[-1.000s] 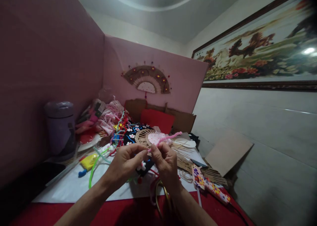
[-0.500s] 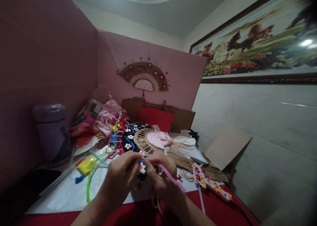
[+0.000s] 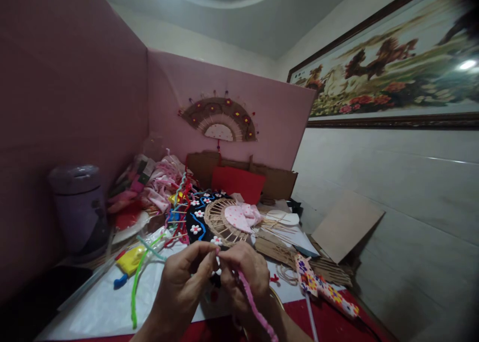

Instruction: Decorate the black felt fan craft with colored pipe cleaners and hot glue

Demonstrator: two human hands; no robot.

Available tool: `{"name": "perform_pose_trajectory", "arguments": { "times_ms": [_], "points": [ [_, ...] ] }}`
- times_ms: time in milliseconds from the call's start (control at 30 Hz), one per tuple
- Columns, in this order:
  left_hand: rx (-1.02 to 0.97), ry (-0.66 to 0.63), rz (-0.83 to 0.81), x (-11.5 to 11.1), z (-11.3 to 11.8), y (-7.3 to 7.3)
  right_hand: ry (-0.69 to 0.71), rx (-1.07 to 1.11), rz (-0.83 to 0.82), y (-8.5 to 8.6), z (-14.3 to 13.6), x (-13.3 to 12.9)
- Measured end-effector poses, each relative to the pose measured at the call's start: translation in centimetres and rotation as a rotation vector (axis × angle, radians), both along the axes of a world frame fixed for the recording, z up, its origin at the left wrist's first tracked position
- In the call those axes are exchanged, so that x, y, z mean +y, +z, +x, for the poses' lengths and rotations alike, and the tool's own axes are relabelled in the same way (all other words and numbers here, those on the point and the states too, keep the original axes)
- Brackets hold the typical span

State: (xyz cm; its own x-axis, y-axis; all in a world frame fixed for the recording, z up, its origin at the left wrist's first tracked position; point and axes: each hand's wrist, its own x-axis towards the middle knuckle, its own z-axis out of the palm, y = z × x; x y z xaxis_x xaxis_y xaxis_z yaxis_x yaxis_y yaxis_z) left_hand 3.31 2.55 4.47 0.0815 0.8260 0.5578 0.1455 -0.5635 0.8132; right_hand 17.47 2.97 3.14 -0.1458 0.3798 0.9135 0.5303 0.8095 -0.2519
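Observation:
My left hand [image 3: 187,282] and my right hand [image 3: 245,272] meet in front of me, fingertips pinched together. Between them they grip a fuzzy pink pipe cleaner [image 3: 254,307], whose long end trails down past my right hand. The short end at my fingertips is mostly covered. Just beyond my hands lies a decorated fan [image 3: 220,218] with a black band, white flowers, blue wavy strips, a stick-and-twine middle and a pink dotted cloth. Below my fingers, white and black parts of the fan show partly.
A flowered hot glue gun [image 3: 325,289] with a cord lies at the right. A green pipe cleaner [image 3: 135,292] and a yellow packet [image 3: 131,260] are at the left, near a purple canister [image 3: 80,214]. Cardboard pieces [image 3: 275,249] and thin sticks lie behind.
The view has tilted up slightly, so things sit lower in the picture. The pink pipe cleaner's loose end now hangs more steeply downward. Both hands keep their pinch close together.

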Motion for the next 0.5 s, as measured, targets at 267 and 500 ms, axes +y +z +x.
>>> {"name": "perform_pose_trajectory", "arguments": {
  "times_ms": [267,500],
  "points": [
    [0.170,-0.029,0.448,0.6,-1.1,0.5,0.501,0.494,-0.872,1.1,0.4,0.2],
    [0.226,-0.193,0.469,0.9,-1.7,0.9,0.677,0.456,-1.038,1.9,1.2,0.6]
  ]
}}
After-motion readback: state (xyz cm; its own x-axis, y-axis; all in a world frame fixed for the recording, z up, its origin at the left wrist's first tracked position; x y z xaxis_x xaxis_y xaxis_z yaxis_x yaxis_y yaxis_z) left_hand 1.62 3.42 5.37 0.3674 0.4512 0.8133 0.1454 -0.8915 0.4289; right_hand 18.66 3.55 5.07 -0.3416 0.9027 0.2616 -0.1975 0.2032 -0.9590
